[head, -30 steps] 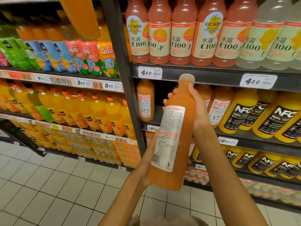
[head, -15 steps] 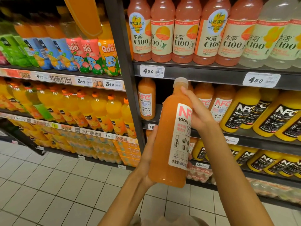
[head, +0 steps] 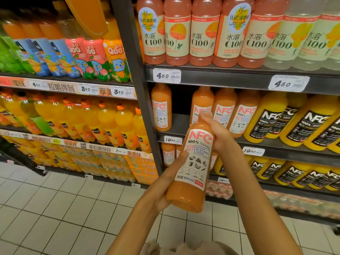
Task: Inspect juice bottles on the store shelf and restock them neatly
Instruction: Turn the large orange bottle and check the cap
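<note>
I hold an orange NFC guava juice bottle [head: 195, 162] in front of the shelves, tilted slightly, its front label facing me. My left hand [head: 165, 184] cups its lower side and base. Around its neck and shoulder, just below the white cap, closes my right hand [head: 219, 133]. Behind it on the middle shelf [head: 287, 146] stand matching guava NFC bottles [head: 223, 109], and one more [head: 161, 107] stands alone at the left with a dark gap between them.
Yellow NFC bottles [head: 276, 116] fill the shelf's right side and the shelf below. C100 bottles [head: 202, 32] line the top shelf. A dark upright post [head: 139, 85] divides off the left bay of Qoo bottles and orange drinks. The floor is white tile [head: 64, 218].
The bottle has been turned from its back label to its front label, and it has come lower in view. Both hands stayed on it.
</note>
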### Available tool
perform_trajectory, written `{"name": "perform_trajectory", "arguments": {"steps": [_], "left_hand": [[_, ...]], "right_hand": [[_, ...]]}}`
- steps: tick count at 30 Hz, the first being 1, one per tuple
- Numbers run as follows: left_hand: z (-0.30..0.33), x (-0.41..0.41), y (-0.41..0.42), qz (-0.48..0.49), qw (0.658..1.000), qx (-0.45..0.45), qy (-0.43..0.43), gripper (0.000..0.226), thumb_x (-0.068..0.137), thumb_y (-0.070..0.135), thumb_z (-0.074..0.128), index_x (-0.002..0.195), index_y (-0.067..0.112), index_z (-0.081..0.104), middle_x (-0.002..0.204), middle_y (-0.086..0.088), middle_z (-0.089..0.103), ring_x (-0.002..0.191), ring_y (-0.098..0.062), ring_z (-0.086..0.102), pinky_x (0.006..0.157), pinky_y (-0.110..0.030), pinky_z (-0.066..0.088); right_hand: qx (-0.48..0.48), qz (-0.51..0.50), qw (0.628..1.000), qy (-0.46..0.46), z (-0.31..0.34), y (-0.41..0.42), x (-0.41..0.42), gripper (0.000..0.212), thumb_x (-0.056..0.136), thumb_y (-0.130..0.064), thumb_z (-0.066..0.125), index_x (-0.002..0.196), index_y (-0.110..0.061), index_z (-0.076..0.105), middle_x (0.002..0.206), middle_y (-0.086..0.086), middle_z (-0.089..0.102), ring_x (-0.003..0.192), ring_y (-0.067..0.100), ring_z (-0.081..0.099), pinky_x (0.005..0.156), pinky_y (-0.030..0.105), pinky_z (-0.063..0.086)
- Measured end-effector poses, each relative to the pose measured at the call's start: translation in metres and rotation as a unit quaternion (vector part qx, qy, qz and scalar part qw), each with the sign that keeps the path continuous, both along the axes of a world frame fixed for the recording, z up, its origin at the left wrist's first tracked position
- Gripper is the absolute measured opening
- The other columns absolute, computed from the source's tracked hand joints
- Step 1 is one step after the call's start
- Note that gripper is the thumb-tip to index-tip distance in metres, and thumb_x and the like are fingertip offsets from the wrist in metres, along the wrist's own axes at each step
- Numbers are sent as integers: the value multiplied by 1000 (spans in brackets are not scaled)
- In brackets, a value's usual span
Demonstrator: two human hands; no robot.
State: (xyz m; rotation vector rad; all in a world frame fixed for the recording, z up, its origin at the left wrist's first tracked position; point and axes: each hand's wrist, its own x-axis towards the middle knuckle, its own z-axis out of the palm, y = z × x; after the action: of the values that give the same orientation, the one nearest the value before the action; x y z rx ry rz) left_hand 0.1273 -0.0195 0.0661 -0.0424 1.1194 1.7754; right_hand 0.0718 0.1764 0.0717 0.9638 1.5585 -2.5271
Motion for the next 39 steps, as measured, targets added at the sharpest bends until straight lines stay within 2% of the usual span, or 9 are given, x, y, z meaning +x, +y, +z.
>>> {"name": "perform_trajectory", "arguments": {"steps": [3,6,10,13,16,20,23,32,39], "left_hand": [[-1,5,2,29,998,31,-55,60,70,45,75,120,14,60,110,-17,69,93,-32,68,86,-49,52],[4,5,4,51,990,68,-109,62,73,45,68,126,13,58,115,-18,64,103,-34,60,98,-54,41],[8,7,8,59,974,111,-187,69,74,50,69,131,13,55,132,-17,54,118,-35,50,103,-51,35],[7,6,7,59,970,107,-211,70,74,52,68,132,14,54,132,-16,55,117,-34,51,104,-49,35],[7,6,3,51,971,99,-211,72,75,53,66,134,14,52,128,-16,55,115,-32,50,100,-46,39],[5,10,1,12,980,98,-171,78,73,54,61,137,12,48,134,-18,48,108,-34,54,83,-48,53],[2,10,-4,16,990,78,-113,79,71,61,62,134,15,51,139,-21,47,117,-38,51,90,-53,47],[-7,-4,-1,39,991,-8,129,44,75,63,38,97,45,72,105,-1,73,96,-21,70,73,-36,58],[-16,-6,23,122,955,-87,257,44,78,58,33,94,33,65,80,9,75,76,-9,72,62,-24,56]], "right_hand": [[-17,35,999,-7,-9,2,1,48,87,-50,59,119,-15,54,105,14,71,99,31,67,88,49,52],[-62,61,996,0,-23,2,6,44,89,-50,55,112,-12,59,90,11,74,82,27,72,67,40,57],[-136,35,990,0,-38,-12,9,42,88,-39,61,117,-9,59,105,15,68,99,29,67,83,44,55],[-156,43,987,5,-42,-18,11,28,85,-31,63,95,-6,71,85,14,72,76,27,72,64,39,58],[-152,25,988,5,-43,-17,13,29,83,-29,65,103,-9,64,82,13,71,72,26,71,62,38,57],[-135,-11,990,40,-28,-13,11,41,89,-40,61,119,-14,54,91,15,73,80,30,72,63,42,59],[-121,-10,989,82,-4,-7,14,37,88,-48,58,110,-19,54,93,11,75,83,30,72,65,44,60],[71,13,970,231,59,-12,30,31,94,-42,51,107,-15,58,86,7,73,88,26,70,81,41,56],[279,80,921,260,97,-14,41,28,90,-42,55,105,-19,58,88,-1,75,83,15,72,68,24,57]]}}
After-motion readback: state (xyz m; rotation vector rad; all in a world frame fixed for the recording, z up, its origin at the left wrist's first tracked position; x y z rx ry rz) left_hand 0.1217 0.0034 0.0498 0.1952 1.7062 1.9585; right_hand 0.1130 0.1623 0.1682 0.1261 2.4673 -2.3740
